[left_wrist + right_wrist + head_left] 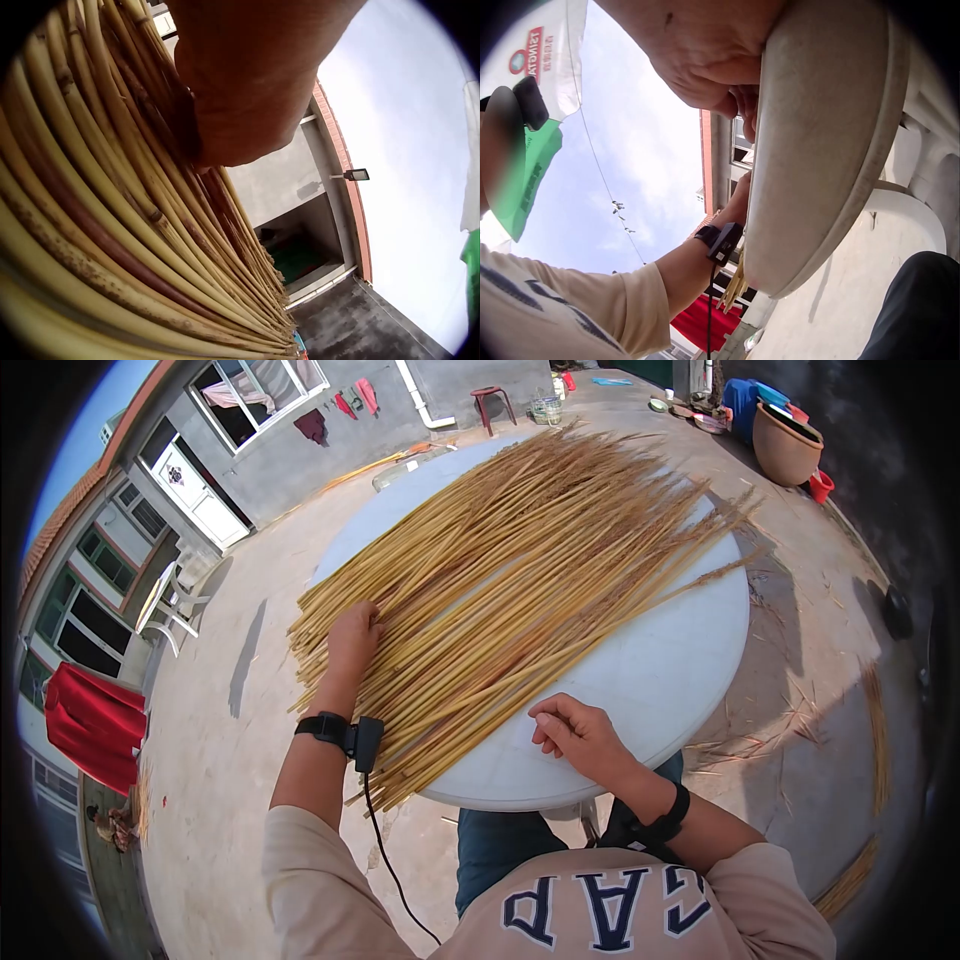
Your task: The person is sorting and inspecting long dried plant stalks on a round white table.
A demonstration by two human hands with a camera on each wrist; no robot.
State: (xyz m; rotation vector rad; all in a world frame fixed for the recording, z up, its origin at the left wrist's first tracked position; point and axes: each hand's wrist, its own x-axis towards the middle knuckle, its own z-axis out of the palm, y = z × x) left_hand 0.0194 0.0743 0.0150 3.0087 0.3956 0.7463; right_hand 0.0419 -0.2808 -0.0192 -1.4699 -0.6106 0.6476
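Note:
Long yellow stalks (pixel 480 610) with brown feathery heads lie in a wide layer across the round white table (pixel 640 670). At their cut ends on the left, my left hand (pixel 352 645) touches the layer; whether its fingers grip any stalk cannot be made out. In the left wrist view the hand (pixel 247 82) covers part of the stalks (pixel 112 195), its fingertips hidden. My right hand (pixel 585 738), fingers loosely curled and holding nothing, is by the near table edge, apart from the stalks. The right wrist view shows this hand (pixel 712 56) beside the table rim (pixel 817 150).
A white chair (pixel 172 605) stands on the left near a red cloth (pixel 95 722). A red stool (pixel 492 408) is beyond the table, and a large clay pot (pixel 787 448) at the back right. More stalks (pixel 876 740) lie on the ground at right. A cable (pixel 385 860) hangs from the left wrist.

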